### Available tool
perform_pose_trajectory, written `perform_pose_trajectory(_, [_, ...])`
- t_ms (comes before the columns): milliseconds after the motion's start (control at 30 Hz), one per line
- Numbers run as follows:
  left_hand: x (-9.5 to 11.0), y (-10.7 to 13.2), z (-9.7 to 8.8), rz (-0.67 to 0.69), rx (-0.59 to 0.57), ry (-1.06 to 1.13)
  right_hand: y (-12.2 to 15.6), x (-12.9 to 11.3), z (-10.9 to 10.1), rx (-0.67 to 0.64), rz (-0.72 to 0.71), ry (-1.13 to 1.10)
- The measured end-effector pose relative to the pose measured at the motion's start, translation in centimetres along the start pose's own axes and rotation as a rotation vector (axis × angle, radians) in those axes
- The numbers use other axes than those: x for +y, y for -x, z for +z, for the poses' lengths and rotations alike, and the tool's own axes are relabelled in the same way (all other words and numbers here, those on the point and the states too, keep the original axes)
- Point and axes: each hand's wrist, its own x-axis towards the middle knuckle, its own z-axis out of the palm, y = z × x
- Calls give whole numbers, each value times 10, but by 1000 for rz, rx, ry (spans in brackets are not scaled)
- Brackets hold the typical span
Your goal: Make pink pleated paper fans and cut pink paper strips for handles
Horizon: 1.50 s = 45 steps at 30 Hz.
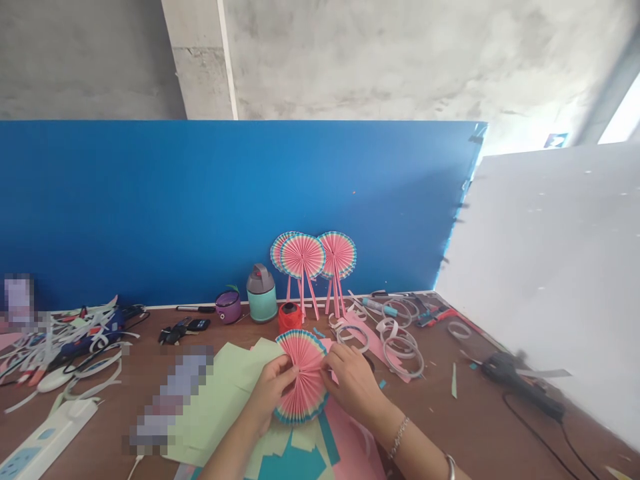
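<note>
Fingers of my left hand [270,387] and right hand [350,377] both closed on a pink pleated fan [311,381]

Left thumb's across the folds near the middle, right fingers look pinched on the right edge, tips partly hidden. Fan's right in front of me above the green paper sheets [235,375]; can't tell if it touches them. I'd call this the spreading-and-evening-the-pleats step, circle pretty much opened out. Next move probably calls for a steady left hold and a gentle right pinch, so no folds get crushed. Similar fans on legs [303,255] stand behind.
</note>
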Motion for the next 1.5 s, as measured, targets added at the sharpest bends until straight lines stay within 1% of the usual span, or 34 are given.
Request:
perform_pose_trajectory(200, [0, -2, -5, -27, -6, 9, 0, 4, 0, 4, -4, -72])
perform_pose_trajectory(400, [4, 1, -3, -21, -24, 54, 0, 4, -1, 2, 5, -121])
perform_pose_trajectory(567, [7, 3, -3, -19, -25, 77, -1, 5, -6, -41, 50, -155])
perform_pose_trajectory(667, [9, 3, -2, -35, 12, 70, -2, 5, -11, -57, 100, -187])
perform_pose_trajectory(767, [8, 2, -3, -23, 37, 61, -2, 3, -13, -79, 174, -247])
perform_pose_trajectory(867, [4, 0, -4, -10, 66, 38, -1, 0, -11, -116, 289, -382])
perform_pose_trajectory(933, [1, -1, -4, -2, 62, 45, -1, -1, -9, -124, 373, -490])
perform_pose_trajectory(1067, [0, -1, -1, 5, 32, 89, -4, -4, -8, -77, 494, -630])
perform_pose_trajectory(1167, [1, 0, 2, 16, 71, 110, -6, -6, -10, -59, 561, -675])
perform_pose_trajectory(1300, [2, 1, 5, 7, 124, 122, -6, -9, -12, -44, 587, -672])
perform_pose_trajectory(1500, [2, 1, 9, -5, 161, 193, -4, -8, -7, 2, 566, -607])
